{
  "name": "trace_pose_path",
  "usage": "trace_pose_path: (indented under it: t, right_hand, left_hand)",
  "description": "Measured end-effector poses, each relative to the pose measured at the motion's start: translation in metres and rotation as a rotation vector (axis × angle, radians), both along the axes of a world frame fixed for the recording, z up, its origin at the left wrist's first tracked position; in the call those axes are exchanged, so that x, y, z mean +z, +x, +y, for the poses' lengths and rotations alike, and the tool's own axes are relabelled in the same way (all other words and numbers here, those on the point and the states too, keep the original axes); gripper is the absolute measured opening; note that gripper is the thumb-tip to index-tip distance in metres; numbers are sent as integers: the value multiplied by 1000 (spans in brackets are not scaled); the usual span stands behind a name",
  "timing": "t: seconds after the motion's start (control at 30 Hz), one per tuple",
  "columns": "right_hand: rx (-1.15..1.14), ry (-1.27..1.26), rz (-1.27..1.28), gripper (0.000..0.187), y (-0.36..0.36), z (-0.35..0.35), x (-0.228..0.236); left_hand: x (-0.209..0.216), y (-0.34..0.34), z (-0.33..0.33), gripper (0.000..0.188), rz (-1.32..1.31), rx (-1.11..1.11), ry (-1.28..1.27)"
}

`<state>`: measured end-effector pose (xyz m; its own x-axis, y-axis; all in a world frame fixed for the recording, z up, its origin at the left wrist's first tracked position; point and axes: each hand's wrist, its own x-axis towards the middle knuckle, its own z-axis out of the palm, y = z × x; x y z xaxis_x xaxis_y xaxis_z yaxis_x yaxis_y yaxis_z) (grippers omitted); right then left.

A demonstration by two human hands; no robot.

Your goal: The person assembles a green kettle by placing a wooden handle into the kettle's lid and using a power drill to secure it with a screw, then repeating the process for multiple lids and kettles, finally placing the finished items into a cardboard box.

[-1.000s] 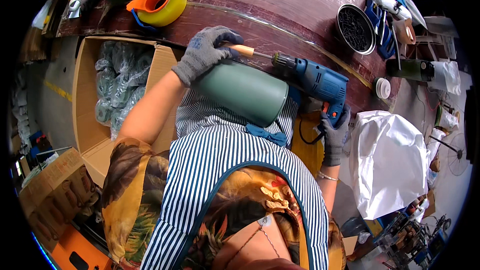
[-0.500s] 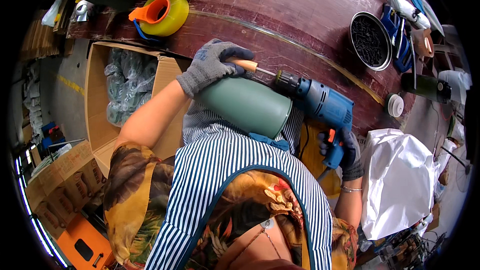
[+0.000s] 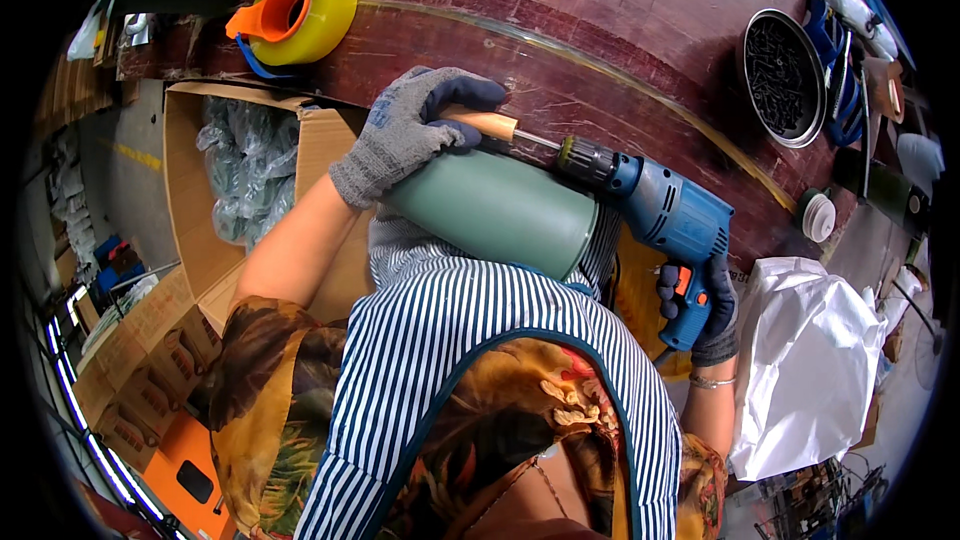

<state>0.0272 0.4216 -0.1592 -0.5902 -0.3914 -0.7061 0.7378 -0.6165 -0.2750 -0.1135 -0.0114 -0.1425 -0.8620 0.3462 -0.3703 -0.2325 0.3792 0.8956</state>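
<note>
A dark green cylinder, like a flask body (image 3: 495, 210), lies on its side across my lap at the table's edge. My left hand (image 3: 405, 130), in a grey glove with dark fingertips, is closed round a wooden handle (image 3: 483, 123) and rests against the cylinder's upper left end. In my gloved right hand (image 3: 715, 312) is a blue power drill (image 3: 668, 205), gripped by its handle with the fingers beside the orange trigger. A thin metal shaft (image 3: 538, 140) runs from the drill's chuck to the end of the wooden handle.
On the dark red table are a yellow tape roll (image 3: 335, 15) with an orange holder and a bowl of dark screws (image 3: 782, 78). An open carton (image 3: 185, 170) of plastic-wrapped items stands at left. A white bag (image 3: 805, 370) is at right, near a white lid (image 3: 818, 218).
The whole view has shifted a little. The drill sits slightly farther right, and a bit more of the shaft shows between chuck and wooden handle. Both hands keep their holds.
</note>
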Motion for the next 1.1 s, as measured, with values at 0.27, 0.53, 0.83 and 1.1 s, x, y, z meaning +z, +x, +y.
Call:
trace_pose_path:
  t: [0.27, 0.53, 0.83, 1.1]
  right_hand:
    - [54, 18, 62, 68, -1, 4, -9]
    - [21, 44, 45, 75, -17, -3, -3]
    - [60, 225, 114, 65, -12, -3, 0]
    - [-2, 235, 99, 64, -12, -11, 16]
  left_hand:
    - [2, -2, 0, 47, 8, -21, -27]
    - [4, -5, -2, 47, 52, -52, -65]
    - [2, -1, -2, 47, 41, -49, -78]
    - [0, 3, -4, 46, 257, -119, -168]
